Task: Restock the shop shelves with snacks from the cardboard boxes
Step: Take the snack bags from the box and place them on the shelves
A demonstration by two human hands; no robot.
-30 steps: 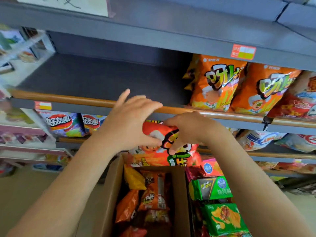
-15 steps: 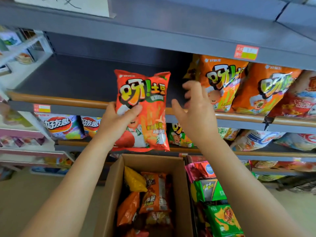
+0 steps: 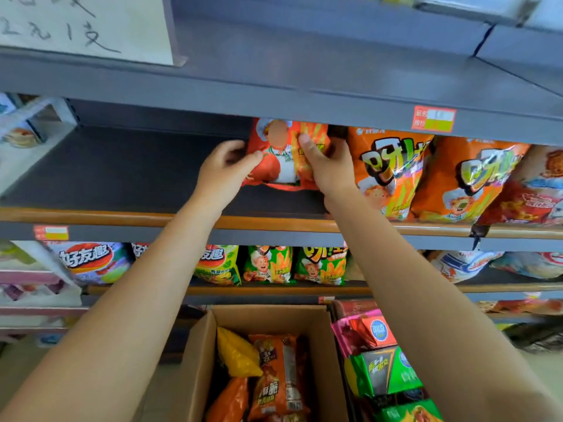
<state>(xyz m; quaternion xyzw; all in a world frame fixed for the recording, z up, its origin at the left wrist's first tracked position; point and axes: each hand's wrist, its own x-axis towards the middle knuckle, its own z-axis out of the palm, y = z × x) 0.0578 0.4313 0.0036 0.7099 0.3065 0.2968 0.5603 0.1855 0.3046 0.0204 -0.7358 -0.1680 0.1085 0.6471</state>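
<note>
Shelving of dark grey metal with a wooden front rail (image 3: 122, 175) receives a red-orange foil crisp bag (image 3: 281, 169), upright beside matching orange bags (image 3: 393, 175). Open brown cardboard box (image 3: 198, 360) waits below. Left hand (image 3: 227, 167) and right hand (image 3: 327, 169) pinch the bag's lower sides; likely light, soft, crushable, best held by its edges.

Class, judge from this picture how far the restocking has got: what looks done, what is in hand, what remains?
Done: orange bags already stand on the right of the grey shelf.
In hand: the left hand and right hand hold a red snack bag upright beside them.
Left: the shelf's left part is bare, and the cardboard box below holds more packets.
</note>
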